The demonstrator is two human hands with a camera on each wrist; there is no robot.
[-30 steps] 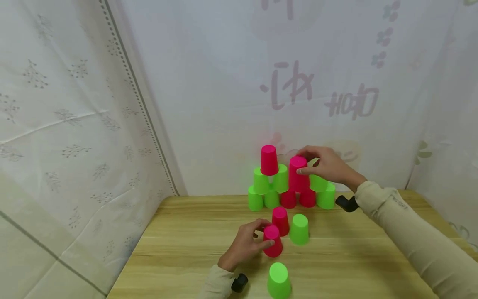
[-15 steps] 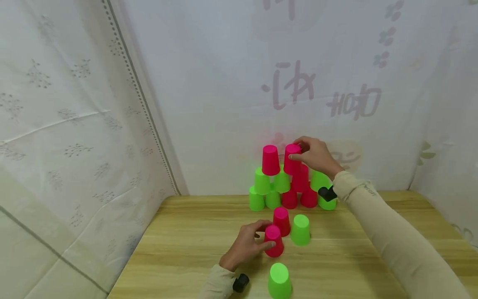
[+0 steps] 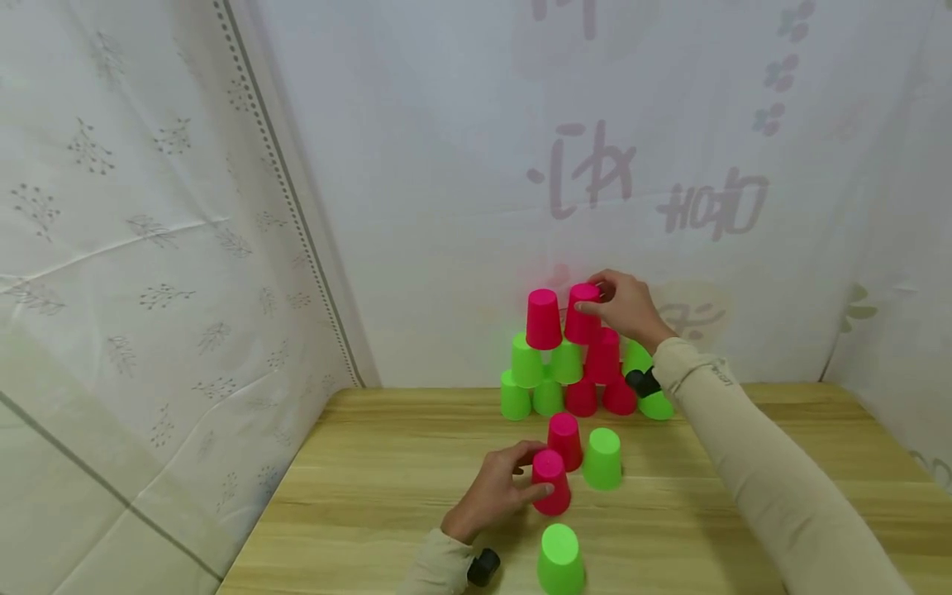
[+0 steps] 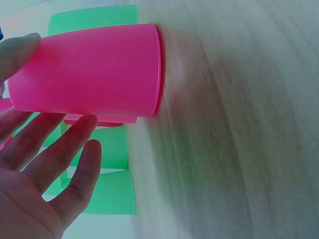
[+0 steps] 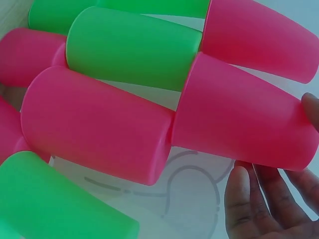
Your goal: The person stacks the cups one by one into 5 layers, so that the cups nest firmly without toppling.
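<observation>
In the head view my right hand (image 3: 628,310) holds an upside-down pink cup (image 3: 580,328) between thumb and fingers, up on the third tier of a cup pyramid. In the right wrist view that cup (image 5: 244,114) has its rim against the tops of a green cup (image 5: 134,47) and a pink cup (image 5: 97,124). Another pink cup (image 3: 544,319) stands beside it on the left. Lower down, my left hand (image 3: 494,493) has its thumb and fingers around an upside-down pink cup (image 3: 549,473) on the table. Its fingertips lie partly behind the cup (image 4: 89,74).
Close to the left hand's cup, another pink cup (image 3: 564,442) and a green cup (image 3: 603,459) stand on the wooden table (image 3: 357,487). One more green cup (image 3: 560,562) is nearer the front edge. A patterned cloth (image 3: 431,207) hangs behind the pyramid.
My right hand has left a pink cup on the second tier's middle and brought another pink cup up and left onto the third tier. The left hand has stayed at its cup.
</observation>
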